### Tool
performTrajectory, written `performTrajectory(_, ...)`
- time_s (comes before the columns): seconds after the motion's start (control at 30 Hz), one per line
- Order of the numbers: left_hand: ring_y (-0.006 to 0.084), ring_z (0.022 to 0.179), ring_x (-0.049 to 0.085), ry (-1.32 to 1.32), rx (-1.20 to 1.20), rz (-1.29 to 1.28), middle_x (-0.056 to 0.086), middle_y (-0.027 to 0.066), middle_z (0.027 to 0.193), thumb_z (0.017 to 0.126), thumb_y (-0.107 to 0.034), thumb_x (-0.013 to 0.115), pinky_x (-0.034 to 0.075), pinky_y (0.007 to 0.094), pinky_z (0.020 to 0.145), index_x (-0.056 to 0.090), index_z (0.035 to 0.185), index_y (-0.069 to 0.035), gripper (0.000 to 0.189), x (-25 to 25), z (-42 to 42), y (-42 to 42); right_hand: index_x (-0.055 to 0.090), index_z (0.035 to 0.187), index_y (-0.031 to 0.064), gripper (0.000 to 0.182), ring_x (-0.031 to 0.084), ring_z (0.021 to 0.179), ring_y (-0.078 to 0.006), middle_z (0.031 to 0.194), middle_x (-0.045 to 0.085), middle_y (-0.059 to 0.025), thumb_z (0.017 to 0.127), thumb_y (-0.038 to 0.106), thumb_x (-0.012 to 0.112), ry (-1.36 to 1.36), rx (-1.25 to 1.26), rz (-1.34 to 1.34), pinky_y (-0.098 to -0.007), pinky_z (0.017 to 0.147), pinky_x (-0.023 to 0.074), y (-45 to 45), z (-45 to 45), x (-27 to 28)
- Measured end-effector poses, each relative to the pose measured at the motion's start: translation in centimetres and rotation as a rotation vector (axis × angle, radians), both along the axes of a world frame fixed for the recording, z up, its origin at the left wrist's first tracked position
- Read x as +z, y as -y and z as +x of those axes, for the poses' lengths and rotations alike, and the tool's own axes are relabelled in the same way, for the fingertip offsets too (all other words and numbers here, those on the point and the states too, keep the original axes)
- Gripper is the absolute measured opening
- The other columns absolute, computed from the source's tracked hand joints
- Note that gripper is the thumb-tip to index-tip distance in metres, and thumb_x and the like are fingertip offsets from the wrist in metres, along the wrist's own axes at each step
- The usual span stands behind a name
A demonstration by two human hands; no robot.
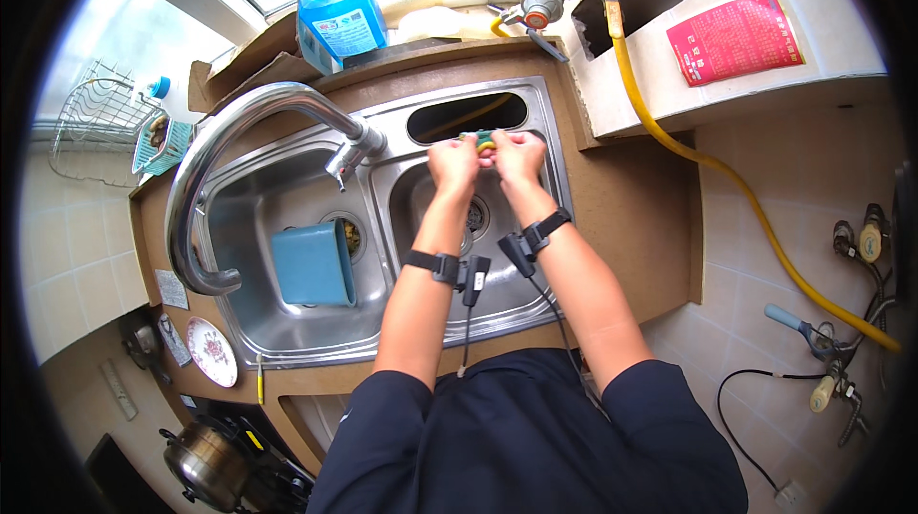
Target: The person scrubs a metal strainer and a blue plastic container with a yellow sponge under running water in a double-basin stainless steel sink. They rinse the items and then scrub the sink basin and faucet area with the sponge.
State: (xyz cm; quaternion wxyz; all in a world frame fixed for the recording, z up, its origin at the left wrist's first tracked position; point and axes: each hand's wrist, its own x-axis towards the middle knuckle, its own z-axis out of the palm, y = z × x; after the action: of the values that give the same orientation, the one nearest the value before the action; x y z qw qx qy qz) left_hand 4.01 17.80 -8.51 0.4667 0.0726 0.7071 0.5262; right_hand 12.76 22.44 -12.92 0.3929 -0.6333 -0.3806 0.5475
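Note:
Both hands are together at the back edge of the right basin of a stainless steel double sink. My left hand and my right hand grip a small green and yellow sponge or scouring pad between them, one at each end. Fingers cover much of it, so its exact kind cannot be told. Just behind the hands is an oval opening in the sink's rim. The drain of the right basin shows between my forearms.
A curved chrome faucet arches over the left basin, where a blue plastic container lies. A blue detergent bottle stands behind. A yellow gas hose runs down on the right. A floral plate and yellow toothbrush lie front left.

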Motion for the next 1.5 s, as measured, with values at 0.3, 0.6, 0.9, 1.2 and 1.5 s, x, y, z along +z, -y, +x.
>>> performTrajectory(0.3, 0.0111, 0.046, 0.060, 0.018, 0.173, 0.066, 0.070, 0.0113, 0.069, 0.093, -0.017, 0.066, 0.035, 0.0232, 0.035, 0.068, 0.080, 0.004, 0.025, -0.8, -3.4, 3.2, 0.059, 0.082, -0.0060, 0.012, 0.068, 0.056, -0.0203, 0.072, 0.065, -0.0145, 0.085, 0.000, 0.068, -0.045, 0.038, -0.100, -0.0337, 0.044, 0.0589, 3.2, -5.2, 3.9)
performTrajectory(0.6, 0.0140, 0.052, 0.066, 0.117, 0.087, 0.046, 0.071, 0.0124, 0.074, 0.095, -0.020, 0.066, 0.036, 0.0232, 0.034, 0.067, 0.085, 0.003, 0.025, -0.4, 0.8, 0.4, 0.069, 0.075, -0.0021, 0.017, 0.071, 0.063, -0.0206, 0.071, 0.072, -0.0141, 0.075, 0.012, 0.078, 0.445, 0.115, 0.166, -0.0351, 0.061, 0.0561, -0.3, 0.3, 0.5)
performTrajectory(0.9, 0.0169, 0.065, 0.072, 0.463, 0.163, -0.029, 0.073, 0.0125, 0.085, 0.096, -0.019, 0.064, 0.036, 0.0214, 0.038, 0.066, 0.093, 0.000, 0.020, 1.6, 5.3, -3.8, 0.073, 0.083, 0.0004, 0.015, 0.070, 0.086, -0.0417, 0.085, 0.070, -0.0250, 0.075, 0.013, 0.070, 0.872, 0.328, 0.130, -0.0468, 0.081, 0.0553, -5.8, 3.6, 7.6)
performTrajectory(1.2, 0.0113, 0.068, 0.063, 0.700, 0.022, 0.035, 0.070, 0.0024, 0.090, 0.099, -0.032, 0.060, 0.044, 0.0237, 0.052, 0.068, 0.101, -0.007, 0.026, 1.7, 6.9, -4.6, 0.068, 0.098, 0.0040, 0.019, 0.067, 0.092, -0.0414, 0.092, 0.070, -0.0226, 0.080, 0.009, 0.064, 0.943, 0.534, 0.466, -0.0482, 0.085, 0.0523, -8.5, 2.1, 8.2)
performTrajectory(1.5, 0.0193, 0.079, 0.072, 0.510, -0.208, 0.112, 0.073, 0.0133, 0.104, 0.097, -0.030, 0.056, 0.050, 0.0244, 0.058, 0.063, 0.110, -0.002, 0.032, 2.1, 1.8, 1.3, 0.063, 0.100, 0.0047, 0.020, 0.067, 0.092, -0.0380, 0.093, 0.071, -0.0165, 0.080, 0.001, 0.064, 0.811, 0.501, 0.663, -0.0460, 0.081, 0.0524, -7.7, 2.5, 7.0)
